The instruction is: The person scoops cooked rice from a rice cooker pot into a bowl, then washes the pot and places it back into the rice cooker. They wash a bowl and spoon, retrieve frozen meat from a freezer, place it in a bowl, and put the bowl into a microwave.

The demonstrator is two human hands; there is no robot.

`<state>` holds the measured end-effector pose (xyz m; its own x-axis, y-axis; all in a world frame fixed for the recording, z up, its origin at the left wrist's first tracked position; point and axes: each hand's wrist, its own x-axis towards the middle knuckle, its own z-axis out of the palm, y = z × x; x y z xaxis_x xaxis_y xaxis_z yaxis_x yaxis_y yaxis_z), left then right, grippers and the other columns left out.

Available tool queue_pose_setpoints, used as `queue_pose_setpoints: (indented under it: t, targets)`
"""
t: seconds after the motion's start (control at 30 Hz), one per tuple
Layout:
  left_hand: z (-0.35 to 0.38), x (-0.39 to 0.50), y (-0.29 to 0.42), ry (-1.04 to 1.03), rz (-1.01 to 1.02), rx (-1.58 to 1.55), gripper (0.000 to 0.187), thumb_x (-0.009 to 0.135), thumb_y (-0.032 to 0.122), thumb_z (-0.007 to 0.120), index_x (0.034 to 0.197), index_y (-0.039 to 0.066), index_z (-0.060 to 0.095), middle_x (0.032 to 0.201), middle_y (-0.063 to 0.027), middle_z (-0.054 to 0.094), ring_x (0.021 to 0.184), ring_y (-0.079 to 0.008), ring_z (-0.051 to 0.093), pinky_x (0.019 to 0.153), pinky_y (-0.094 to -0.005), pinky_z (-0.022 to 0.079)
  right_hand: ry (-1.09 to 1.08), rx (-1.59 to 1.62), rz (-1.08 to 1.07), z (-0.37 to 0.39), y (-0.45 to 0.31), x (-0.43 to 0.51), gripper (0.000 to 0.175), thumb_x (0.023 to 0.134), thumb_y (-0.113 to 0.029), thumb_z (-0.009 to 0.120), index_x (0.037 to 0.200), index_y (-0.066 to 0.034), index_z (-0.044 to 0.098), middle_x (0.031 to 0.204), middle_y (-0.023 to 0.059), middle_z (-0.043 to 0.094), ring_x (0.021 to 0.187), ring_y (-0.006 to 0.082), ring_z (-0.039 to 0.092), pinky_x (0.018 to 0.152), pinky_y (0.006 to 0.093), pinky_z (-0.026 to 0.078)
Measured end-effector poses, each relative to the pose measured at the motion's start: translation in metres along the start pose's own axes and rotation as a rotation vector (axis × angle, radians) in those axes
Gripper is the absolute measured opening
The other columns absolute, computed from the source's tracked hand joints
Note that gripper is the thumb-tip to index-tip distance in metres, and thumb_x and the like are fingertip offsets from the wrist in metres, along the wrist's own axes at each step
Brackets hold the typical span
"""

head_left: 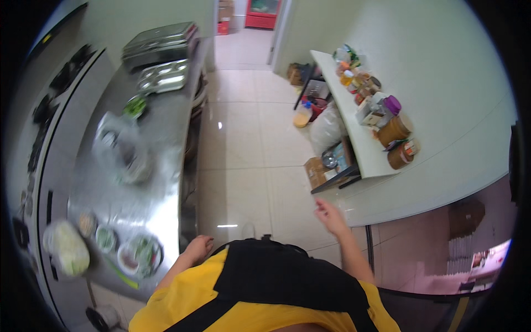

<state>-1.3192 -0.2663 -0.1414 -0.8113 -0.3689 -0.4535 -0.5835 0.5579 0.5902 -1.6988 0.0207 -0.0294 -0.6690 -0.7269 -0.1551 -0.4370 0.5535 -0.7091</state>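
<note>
My left hand [200, 247] hangs by the front edge of the stainless steel table [164, 157], its fingers loosely curled and partly hidden. My right hand [329, 216] is held out over the tiled floor with fingers apart, holding nothing, below the end of a white-topped shelf [352, 124]. On the near part of the steel table sit a plate of leafy greens [145, 255], a small bowl of green pieces [106, 238] and a green stalk [122, 274]. Beside them lies a Chinese cabbage [66, 249]. Further along are a clear plastic bag [124, 149] and a bowl of chopped greens [135, 106].
Metal compartment trays [164, 76] and a steel lidded container [159, 43] stand at the table's far end. Brown jars [394, 128] and bottles line the shelf top. Under it are a cardboard box [316, 172] and a white sack [327, 128]. A doorway [244, 50] opens ahead.
</note>
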Motion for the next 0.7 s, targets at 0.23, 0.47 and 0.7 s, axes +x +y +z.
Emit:
queue_pose_setpoints:
  t: [0.23,0.47,0.7]
  targets:
    - [-0.188,0.270,0.167,0.347,0.496,0.035,0.032,0.084,0.014,0.057,0.115,0.004,0.056,0.110,-0.0188,0.058,0.103,-0.0364,0.055,0.088,-0.0400,0.046,-0.423,-0.172,0.579,0.027,0.199,0.042,0.046,0.088,-0.032,0.056,0.126,-0.0064,0.052,0.108,0.0171,0.059,0.097,0.0319,0.056,0.083,0.0406,0.044]
    - [-0.277,0.522,0.165,0.261,0.321,0.059,0.035,0.084,0.015,0.057,0.116,0.005,0.055,0.112,-0.0185,0.058,0.104,-0.0371,0.054,0.089,-0.0420,0.045,-0.501,-0.063,0.874,-0.034,0.282,0.223,0.046,0.087,-0.031,0.057,0.124,-0.0055,0.053,0.096,0.0100,0.057,0.082,0.0225,0.053,0.069,0.0351,0.043]
    - [-0.255,0.608,0.021,-0.097,-0.631,0.097,0.030,0.083,0.023,0.051,0.103,0.001,0.060,0.101,-0.0247,0.061,0.092,-0.0403,0.059,0.080,-0.0475,0.048,-0.365,0.198,0.367,-0.118,0.234,0.690,0.045,0.086,-0.031,0.057,0.122,-0.0045,0.054,0.084,0.0030,0.056,0.067,0.0131,0.049,0.055,0.0295,0.042]
